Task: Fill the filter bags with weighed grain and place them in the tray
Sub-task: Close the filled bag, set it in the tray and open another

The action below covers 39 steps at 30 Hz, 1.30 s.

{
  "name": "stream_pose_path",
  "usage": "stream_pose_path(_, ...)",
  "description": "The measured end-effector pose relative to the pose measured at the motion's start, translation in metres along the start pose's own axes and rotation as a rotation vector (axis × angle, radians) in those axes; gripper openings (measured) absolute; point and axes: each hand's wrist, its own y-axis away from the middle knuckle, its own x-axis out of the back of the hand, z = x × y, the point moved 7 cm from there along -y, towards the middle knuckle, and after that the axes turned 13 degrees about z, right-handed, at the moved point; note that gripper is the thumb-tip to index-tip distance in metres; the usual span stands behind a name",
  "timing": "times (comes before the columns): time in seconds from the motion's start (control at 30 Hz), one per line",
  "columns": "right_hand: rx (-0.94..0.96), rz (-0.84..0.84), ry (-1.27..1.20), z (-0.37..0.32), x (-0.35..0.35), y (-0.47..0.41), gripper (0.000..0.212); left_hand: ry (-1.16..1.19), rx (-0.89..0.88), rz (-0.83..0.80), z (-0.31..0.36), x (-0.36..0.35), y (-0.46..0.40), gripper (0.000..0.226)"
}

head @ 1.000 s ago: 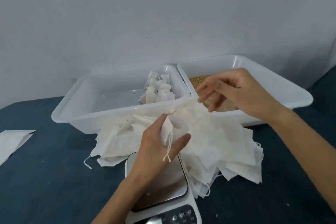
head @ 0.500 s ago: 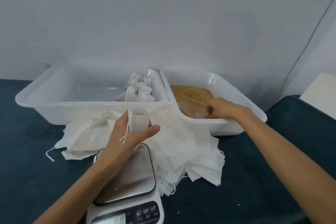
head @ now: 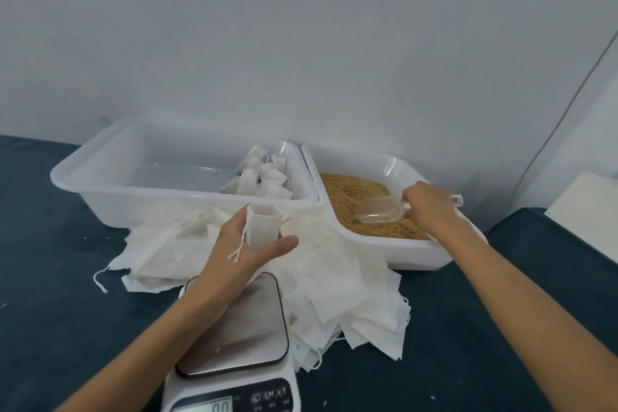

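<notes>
A person's two bare arms reach forward over a dark blue table (head: 50, 328). The landmark here is a white scale (head: 234, 344) with a steel plate, at the near edge in the middle; its display shows zeros.

The left hand (head: 244, 251) hovers just above the far edge of the scale. Its fingers and thumb curl around a small white filter bag (head: 262, 226), held upright with its mouth open at the top. A drawstring (head: 239, 247) dangles from the bag over the hand.

Behind the scale and spilling to its right lies a loose pile of flat bags (head: 334, 284) on the table, touching the scale's right side.

Beyond the scale and to its left stands a clear plastic tray (head: 100, 184). A cluster of filled bags (head: 264, 179) sits in the tray's right end.

Beyond the scale and to its right stands a second bin (head: 418, 254), touching the tray. It holds golden-brown grain (head: 347, 191). The right hand (head: 428, 207) is inside this bin, fingers curled around the handle of a clear scoop (head: 379, 209). The scoop's bowl lies on the grain, pointing left. How much grain is in it cannot be told.

A pale wall (head: 301, 43) rises behind both containers. A thin grey cable (head: 568, 104) runs down the wall, far right of the scale.
</notes>
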Motion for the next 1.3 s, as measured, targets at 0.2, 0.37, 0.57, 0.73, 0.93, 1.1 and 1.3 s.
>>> stream_pose_path(0.2,0.046,-0.061,-0.171,-0.036,-0.006,-0.006,0.016,-0.029,-0.013,-0.024,-0.006,-0.003,-0.002,0.044)
stream_pose_path(0.37,-0.072,-0.075,-0.306,-0.023,-0.019,-0.002,0.021,-0.028,-0.021,-0.017,-0.008,-0.002,-0.004,0.041)
stream_pose_path(0.57,-0.236,-0.102,-0.572,0.011,-0.03,0.007,0.021,-0.01,-0.009,-0.022,-0.007,-0.001,-0.002,0.034)
stream_pose_path(0.73,-0.239,-0.139,-0.805,0.011,-0.036,0.017,0.004,-0.022,-0.004,-0.002,-0.008,0.001,-0.003,0.04)
stream_pose_path(0.93,-0.251,-0.123,-0.851,0.011,-0.029,0.018,0.012,-0.047,-0.018,0.016,-0.009,0.001,-0.005,0.043)
stream_pose_path(1.1,-0.197,0.001,-0.966,-0.004,0.009,0.024,0.035,-0.057,-0.02,-0.022,-0.01,-0.003,-0.004,0.04)
stream_pose_path(1.3,0.029,0.002,-1.231,-0.055,0.082,0.046,0.019,-0.091,-0.092,-0.095,-0.013,-0.006,0.003,0.033)
